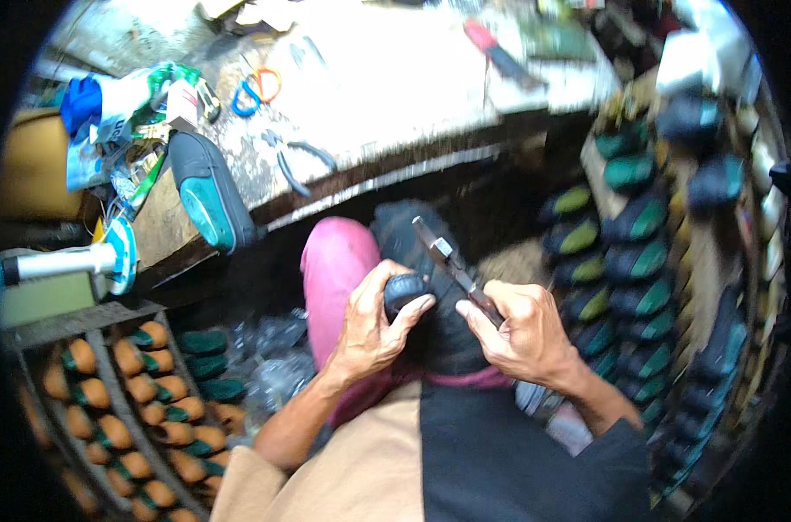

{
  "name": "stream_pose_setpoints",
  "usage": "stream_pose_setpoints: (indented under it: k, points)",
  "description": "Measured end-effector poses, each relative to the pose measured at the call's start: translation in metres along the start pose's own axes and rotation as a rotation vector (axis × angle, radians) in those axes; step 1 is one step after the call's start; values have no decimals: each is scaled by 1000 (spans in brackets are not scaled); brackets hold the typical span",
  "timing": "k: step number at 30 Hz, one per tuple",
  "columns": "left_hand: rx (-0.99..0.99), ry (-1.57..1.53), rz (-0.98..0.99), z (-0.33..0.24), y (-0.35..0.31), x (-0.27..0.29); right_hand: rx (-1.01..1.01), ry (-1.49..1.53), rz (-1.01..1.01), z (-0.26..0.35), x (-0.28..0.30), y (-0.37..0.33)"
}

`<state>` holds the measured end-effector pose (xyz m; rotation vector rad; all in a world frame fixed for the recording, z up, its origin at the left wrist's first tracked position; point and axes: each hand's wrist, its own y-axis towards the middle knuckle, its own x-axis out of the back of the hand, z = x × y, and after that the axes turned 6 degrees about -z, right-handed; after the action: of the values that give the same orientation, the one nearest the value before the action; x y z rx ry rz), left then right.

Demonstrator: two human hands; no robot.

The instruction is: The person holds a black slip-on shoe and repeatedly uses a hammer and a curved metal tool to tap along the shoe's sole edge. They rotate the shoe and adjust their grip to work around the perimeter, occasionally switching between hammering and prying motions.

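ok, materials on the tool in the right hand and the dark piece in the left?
Tool: probably metal head, from its bright glint; the brown shaft could be wood or rusty metal. Dark piece: perhaps rubber or leather, from its dark, soft sheen; blur leaves it open.

Tabletop (395, 96): ahead of the person, beyond the knees (337, 248).
Hands: over the lap, left hand (369, 324) around the held shoe (402, 293), right hand (532, 335) around the hammer's (469, 285) handle.
Hammer: between the hands, its head right of the held shoe and apart from it.
Pliers (293, 163): near the tabletop's front edge.
Scissors (248, 101): behind the pliers, slightly left.
Knife (504, 61): toward the tabletop's far right.
Loose shoe (213, 196): left of the pliers, at the front edge.
Left rack (82, 322): lower left, bearing shoes.
Plastic bags (281, 374): between left rack and lap.
Right rack (716, 252): right of the person, bearing shoes.
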<state>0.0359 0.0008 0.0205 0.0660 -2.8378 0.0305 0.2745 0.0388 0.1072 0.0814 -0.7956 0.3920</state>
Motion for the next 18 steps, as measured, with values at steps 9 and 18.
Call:
stream_pose_setpoints:
  k: [9, 18]
  points:
    - [261, -77, -3, 39, 66, 12, -78, -76, -318, -62, -18, 266]
    - [254, -117, -78, 42, 54, 31, 129, -309, -430, -64, -52, 344]
